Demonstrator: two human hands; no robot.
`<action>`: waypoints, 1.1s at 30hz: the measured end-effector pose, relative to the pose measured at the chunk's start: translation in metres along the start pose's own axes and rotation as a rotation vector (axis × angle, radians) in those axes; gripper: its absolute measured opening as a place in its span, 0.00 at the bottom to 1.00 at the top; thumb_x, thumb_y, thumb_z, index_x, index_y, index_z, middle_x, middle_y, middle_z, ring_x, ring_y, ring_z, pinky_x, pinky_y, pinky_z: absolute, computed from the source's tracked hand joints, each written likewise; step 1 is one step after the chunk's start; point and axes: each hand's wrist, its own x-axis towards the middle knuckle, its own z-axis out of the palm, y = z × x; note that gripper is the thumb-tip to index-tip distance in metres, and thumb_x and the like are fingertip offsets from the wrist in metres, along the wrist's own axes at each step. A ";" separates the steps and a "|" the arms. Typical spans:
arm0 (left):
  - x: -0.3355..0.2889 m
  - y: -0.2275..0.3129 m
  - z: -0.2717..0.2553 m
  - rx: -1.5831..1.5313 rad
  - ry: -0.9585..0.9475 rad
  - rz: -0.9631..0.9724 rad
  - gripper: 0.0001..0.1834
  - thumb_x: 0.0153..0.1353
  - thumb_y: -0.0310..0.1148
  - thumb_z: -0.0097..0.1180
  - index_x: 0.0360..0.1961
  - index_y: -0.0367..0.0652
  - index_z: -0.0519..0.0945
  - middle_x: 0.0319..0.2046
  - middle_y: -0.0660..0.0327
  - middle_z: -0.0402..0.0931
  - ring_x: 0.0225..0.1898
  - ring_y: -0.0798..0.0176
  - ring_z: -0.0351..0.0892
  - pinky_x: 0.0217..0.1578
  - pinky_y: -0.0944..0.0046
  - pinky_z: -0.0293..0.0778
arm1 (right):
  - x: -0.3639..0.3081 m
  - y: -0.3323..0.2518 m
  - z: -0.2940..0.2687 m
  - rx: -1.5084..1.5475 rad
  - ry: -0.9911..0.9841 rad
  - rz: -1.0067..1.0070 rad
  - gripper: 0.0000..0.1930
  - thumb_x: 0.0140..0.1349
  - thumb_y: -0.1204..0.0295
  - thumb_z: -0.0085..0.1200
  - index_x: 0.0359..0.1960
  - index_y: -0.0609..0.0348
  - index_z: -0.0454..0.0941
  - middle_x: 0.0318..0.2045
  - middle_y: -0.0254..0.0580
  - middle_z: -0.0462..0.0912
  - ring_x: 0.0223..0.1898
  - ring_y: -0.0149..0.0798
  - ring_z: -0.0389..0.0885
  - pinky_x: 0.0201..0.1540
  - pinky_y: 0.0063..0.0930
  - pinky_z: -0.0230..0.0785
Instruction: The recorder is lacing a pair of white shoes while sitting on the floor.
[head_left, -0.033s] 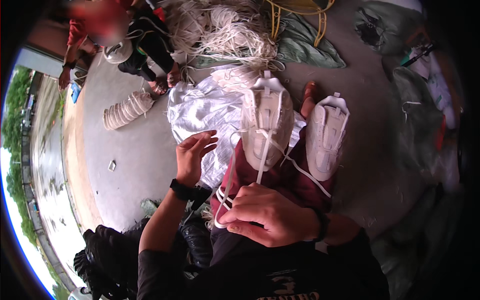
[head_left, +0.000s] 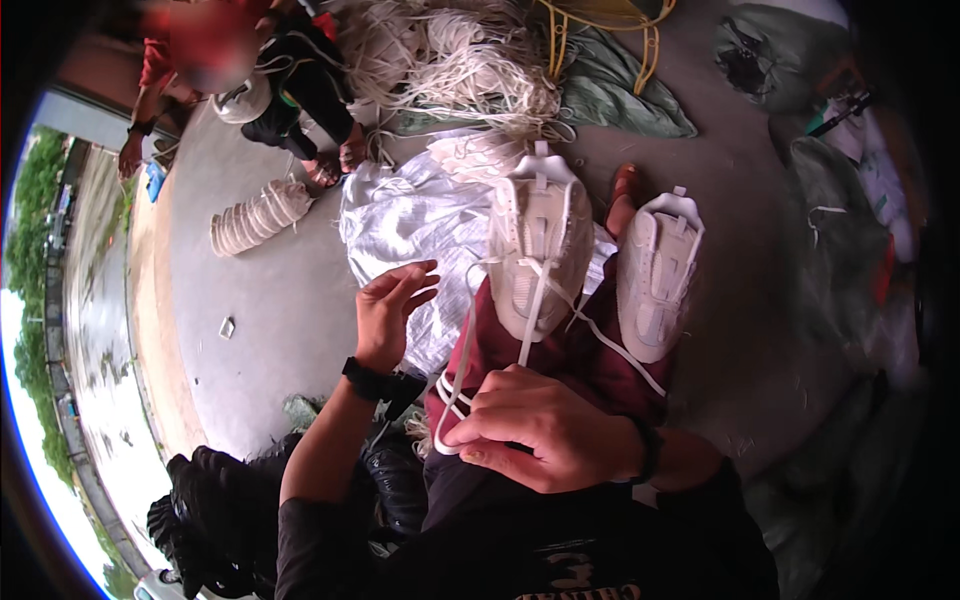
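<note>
On the lap: white shoe (head_left: 538, 250), heel hidden behind right hand (head_left: 545, 430), which pinches its white laces (head_left: 462, 350). Left hand (head_left: 388, 312) open, empty. Second white shoe (head_left: 655, 275) beside; crumpled white plastic sheet (head_left: 400, 225) beneath.

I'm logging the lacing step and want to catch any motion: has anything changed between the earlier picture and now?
Nothing visibly changed. The right hand pinches the white laces as before, the left hand is open beside the white shoe on the lap, and the second shoe lies to its right.
</note>
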 end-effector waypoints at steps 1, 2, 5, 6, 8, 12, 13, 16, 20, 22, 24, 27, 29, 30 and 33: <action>-0.003 0.001 -0.005 -0.017 0.002 -0.010 0.12 0.68 0.33 0.57 0.46 0.35 0.82 0.50 0.52 0.81 0.48 0.58 0.81 0.51 0.58 0.75 | 0.002 -0.003 0.002 -0.017 0.003 0.005 0.05 0.64 0.73 0.60 0.40 0.58 0.80 0.33 0.39 0.81 0.38 0.41 0.79 0.45 0.34 0.69; -0.007 0.002 -0.010 -0.034 0.005 -0.021 0.12 0.68 0.33 0.56 0.46 0.36 0.82 0.51 0.52 0.80 0.49 0.58 0.80 0.52 0.58 0.75 | 0.004 -0.004 0.005 -0.009 -0.005 -0.004 0.05 0.64 0.73 0.60 0.40 0.58 0.80 0.33 0.39 0.81 0.38 0.41 0.79 0.45 0.34 0.69; -0.015 0.003 -0.029 -0.081 -0.009 -0.042 0.10 0.68 0.31 0.56 0.45 0.37 0.82 0.54 0.52 0.78 0.52 0.59 0.78 0.54 0.58 0.73 | 0.008 -0.008 0.013 -0.033 -0.001 0.003 0.05 0.63 0.74 0.59 0.40 0.58 0.81 0.33 0.39 0.82 0.37 0.42 0.79 0.44 0.34 0.68; -0.018 0.003 -0.034 -0.115 -0.032 -0.040 0.09 0.68 0.30 0.55 0.45 0.38 0.81 0.56 0.53 0.77 0.53 0.59 0.78 0.55 0.58 0.73 | 0.009 -0.009 0.015 -0.027 -0.009 -0.003 0.05 0.63 0.74 0.59 0.40 0.58 0.81 0.33 0.39 0.82 0.37 0.42 0.79 0.44 0.34 0.68; -0.024 0.007 -0.041 -0.121 -0.013 -0.052 0.07 0.68 0.29 0.55 0.44 0.40 0.81 0.57 0.53 0.76 0.54 0.59 0.77 0.55 0.58 0.72 | 0.012 -0.012 0.020 -0.037 -0.027 0.031 0.06 0.63 0.74 0.60 0.40 0.59 0.81 0.33 0.39 0.82 0.37 0.41 0.79 0.44 0.34 0.68; -0.031 0.006 -0.056 -0.175 0.008 -0.055 0.08 0.68 0.28 0.55 0.45 0.40 0.81 0.56 0.54 0.77 0.53 0.60 0.78 0.55 0.59 0.73 | 0.018 -0.016 0.030 -0.034 -0.027 0.049 0.05 0.63 0.74 0.59 0.39 0.59 0.80 0.31 0.38 0.81 0.35 0.41 0.77 0.43 0.34 0.67; -0.032 0.006 -0.059 -0.190 0.014 -0.062 0.08 0.68 0.28 0.55 0.46 0.39 0.81 0.55 0.54 0.78 0.53 0.60 0.78 0.54 0.59 0.74 | 0.019 -0.017 0.032 -0.033 -0.032 0.046 0.05 0.63 0.74 0.59 0.39 0.59 0.80 0.31 0.38 0.81 0.35 0.41 0.77 0.43 0.34 0.67; -0.037 0.005 -0.066 -0.211 0.042 -0.079 0.09 0.68 0.28 0.55 0.47 0.39 0.81 0.54 0.54 0.79 0.52 0.60 0.79 0.53 0.60 0.75 | 0.021 -0.017 0.038 -0.039 -0.039 0.057 0.05 0.63 0.74 0.60 0.39 0.58 0.80 0.29 0.38 0.79 0.33 0.40 0.74 0.41 0.34 0.65; -0.043 -0.002 -0.082 -0.234 0.049 -0.077 0.09 0.68 0.27 0.54 0.46 0.40 0.81 0.54 0.54 0.79 0.52 0.60 0.79 0.52 0.61 0.75 | 0.024 -0.018 0.047 -0.035 -0.029 0.059 0.05 0.63 0.75 0.60 0.39 0.58 0.80 0.27 0.37 0.77 0.31 0.40 0.73 0.39 0.34 0.65; -0.046 -0.003 -0.089 -0.259 0.059 -0.074 0.08 0.68 0.27 0.54 0.46 0.40 0.81 0.54 0.54 0.79 0.52 0.60 0.79 0.52 0.61 0.75 | 0.026 -0.018 0.051 -0.032 -0.022 0.058 0.05 0.63 0.75 0.60 0.39 0.58 0.80 0.26 0.37 0.77 0.32 0.40 0.73 0.40 0.33 0.65; -0.050 -0.004 -0.095 -0.280 0.067 -0.074 0.08 0.68 0.27 0.54 0.46 0.40 0.81 0.54 0.54 0.79 0.52 0.61 0.79 0.53 0.61 0.75 | 0.027 -0.019 0.054 -0.033 -0.012 0.073 0.04 0.62 0.75 0.60 0.38 0.58 0.81 0.25 0.36 0.77 0.31 0.39 0.73 0.39 0.33 0.65; -0.053 -0.007 -0.104 -0.311 0.076 -0.081 0.08 0.68 0.26 0.54 0.46 0.41 0.81 0.55 0.55 0.79 0.53 0.61 0.79 0.53 0.61 0.75 | 0.028 -0.021 0.058 -0.039 -0.019 0.092 0.04 0.62 0.75 0.61 0.37 0.58 0.81 0.24 0.36 0.76 0.30 0.39 0.73 0.39 0.33 0.65; -0.055 -0.008 -0.109 -0.322 0.083 -0.085 0.09 0.68 0.26 0.53 0.47 0.41 0.81 0.55 0.55 0.79 0.53 0.61 0.79 0.53 0.61 0.75 | 0.030 -0.021 0.062 -0.042 -0.017 0.088 0.04 0.62 0.75 0.61 0.37 0.58 0.81 0.24 0.36 0.76 0.30 0.39 0.73 0.39 0.33 0.65; -0.056 -0.008 -0.110 -0.328 0.083 -0.087 0.09 0.68 0.26 0.53 0.47 0.41 0.80 0.55 0.55 0.79 0.53 0.61 0.79 0.53 0.61 0.74 | 0.030 -0.021 0.063 -0.048 -0.010 0.087 0.04 0.61 0.75 0.61 0.37 0.58 0.81 0.24 0.36 0.76 0.29 0.39 0.73 0.38 0.33 0.65; -0.057 -0.010 -0.117 -0.348 0.086 -0.088 0.09 0.67 0.25 0.53 0.47 0.41 0.80 0.54 0.55 0.79 0.53 0.60 0.79 0.54 0.61 0.74 | 0.032 -0.023 0.066 -0.062 -0.015 0.093 0.04 0.61 0.76 0.61 0.37 0.58 0.81 0.24 0.36 0.77 0.29 0.38 0.73 0.38 0.32 0.65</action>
